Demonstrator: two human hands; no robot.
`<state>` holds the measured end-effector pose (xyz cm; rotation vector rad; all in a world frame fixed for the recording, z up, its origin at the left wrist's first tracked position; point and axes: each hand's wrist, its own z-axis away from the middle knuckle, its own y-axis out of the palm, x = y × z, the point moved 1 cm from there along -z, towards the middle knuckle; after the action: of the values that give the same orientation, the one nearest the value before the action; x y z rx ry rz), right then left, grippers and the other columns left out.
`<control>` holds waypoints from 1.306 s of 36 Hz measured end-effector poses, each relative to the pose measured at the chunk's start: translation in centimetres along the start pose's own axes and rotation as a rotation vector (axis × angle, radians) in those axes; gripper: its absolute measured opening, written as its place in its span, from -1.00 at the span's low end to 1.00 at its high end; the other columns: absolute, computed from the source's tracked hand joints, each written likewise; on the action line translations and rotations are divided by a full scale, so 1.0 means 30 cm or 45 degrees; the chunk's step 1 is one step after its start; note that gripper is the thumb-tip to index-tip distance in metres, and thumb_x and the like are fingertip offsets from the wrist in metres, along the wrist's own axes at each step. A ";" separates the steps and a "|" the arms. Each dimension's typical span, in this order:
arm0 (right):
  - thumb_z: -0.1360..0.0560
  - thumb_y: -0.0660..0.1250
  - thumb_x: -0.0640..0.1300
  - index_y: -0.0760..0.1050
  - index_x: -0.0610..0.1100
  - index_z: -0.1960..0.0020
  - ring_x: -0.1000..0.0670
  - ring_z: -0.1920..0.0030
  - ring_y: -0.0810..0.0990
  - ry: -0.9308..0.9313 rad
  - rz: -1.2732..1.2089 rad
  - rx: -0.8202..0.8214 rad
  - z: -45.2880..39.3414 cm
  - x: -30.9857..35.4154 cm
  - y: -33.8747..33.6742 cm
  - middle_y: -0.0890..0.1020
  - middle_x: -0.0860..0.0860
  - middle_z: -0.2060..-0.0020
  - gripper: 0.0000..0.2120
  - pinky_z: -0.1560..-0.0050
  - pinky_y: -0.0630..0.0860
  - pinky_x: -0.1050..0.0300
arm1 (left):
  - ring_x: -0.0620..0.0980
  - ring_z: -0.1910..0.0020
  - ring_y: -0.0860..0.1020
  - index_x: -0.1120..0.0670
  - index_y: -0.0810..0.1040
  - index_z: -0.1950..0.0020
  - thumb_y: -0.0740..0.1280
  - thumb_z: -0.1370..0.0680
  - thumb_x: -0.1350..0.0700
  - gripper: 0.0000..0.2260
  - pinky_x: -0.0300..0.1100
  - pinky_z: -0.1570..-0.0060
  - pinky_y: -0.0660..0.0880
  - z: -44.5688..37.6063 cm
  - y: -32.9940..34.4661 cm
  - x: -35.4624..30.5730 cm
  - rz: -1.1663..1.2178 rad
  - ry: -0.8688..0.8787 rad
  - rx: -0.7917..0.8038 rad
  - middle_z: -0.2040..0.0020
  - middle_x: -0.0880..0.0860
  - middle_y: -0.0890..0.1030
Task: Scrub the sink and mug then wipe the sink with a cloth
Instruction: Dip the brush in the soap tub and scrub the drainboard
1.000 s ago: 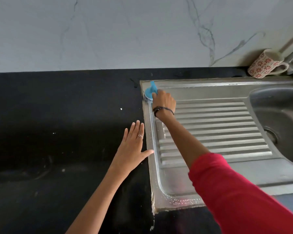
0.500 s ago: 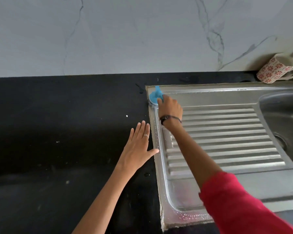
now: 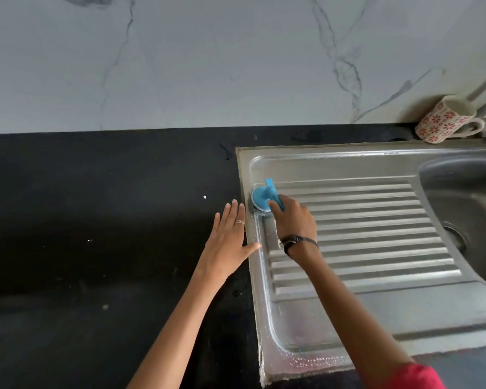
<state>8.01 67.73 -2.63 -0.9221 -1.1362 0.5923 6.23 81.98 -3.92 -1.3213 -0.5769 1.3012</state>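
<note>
- Scrubbing brush (image 3: 262,198), blue with a round head and a short handle, is pressed onto the left edge of the steel sink (image 3: 376,318), at the far-left corner of the ribbed draining board.
- The brush handle is gripped by the right hand (image 3: 293,220), whose fingers are curled round it; a dark band is worn at that wrist.
- A red sleeve (image 3: 413,377) is seen on the right arm at the near edge of the view.
- Soapy droplets are scattered along the left rim and the near-left corner of the sink.
- The basin of the sink is set at the right, with a drain partly seen in it.
- The left hand (image 3: 227,242) is laid flat on the black countertop (image 3: 96,220) just left of the sink, fingers straight and close together, nothing held; its thumb is stretched out onto the sink's left rim, and a ring is worn on one finger.
- The mug (image 3: 443,119), white with red flowers, is stood at the far right against the marble wall (image 3: 208,57), just behind the sink's far edge, well apart from both hands.
</note>
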 end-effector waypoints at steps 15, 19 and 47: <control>-0.53 0.23 -0.02 0.55 -0.21 0.02 0.01 0.40 0.41 0.116 -0.631 0.210 -0.330 -0.191 -0.257 0.38 0.02 0.45 -0.74 0.38 0.30 0.14 | -0.08 -0.51 -0.12 0.08 -0.10 -0.53 0.15 -0.62 0.01 -0.41 -0.20 -0.42 -0.20 -0.120 -0.030 -0.325 0.104 0.038 -0.102 -0.54 0.04 -0.05; -0.53 0.25 0.00 0.55 -0.15 -0.01 0.19 0.72 0.25 0.218 -0.775 0.208 -0.340 -0.462 -0.454 0.38 0.00 0.47 -0.77 0.65 0.17 0.34 | -0.11 -0.50 0.04 0.03 0.07 -0.52 0.15 -0.62 0.04 -0.51 -0.24 -0.43 0.01 -0.212 -0.004 -0.566 0.155 0.075 -0.204 -0.53 -0.02 0.10; -0.54 0.24 -0.10 0.50 -0.11 0.24 -0.01 0.49 0.41 0.508 -0.634 -0.561 -0.718 -2.079 -1.647 0.51 0.00 0.58 -0.80 0.35 0.30 0.14 | 0.09 -0.07 0.55 0.17 0.18 -0.47 0.22 -0.59 0.03 -0.50 -0.02 -0.11 0.50 -1.173 0.427 -2.475 0.929 0.234 0.450 -0.13 0.18 0.55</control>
<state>4.91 -14.21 5.67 -1.0207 -1.0892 -0.2534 13.45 -0.70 1.28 -1.3747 0.2978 1.7348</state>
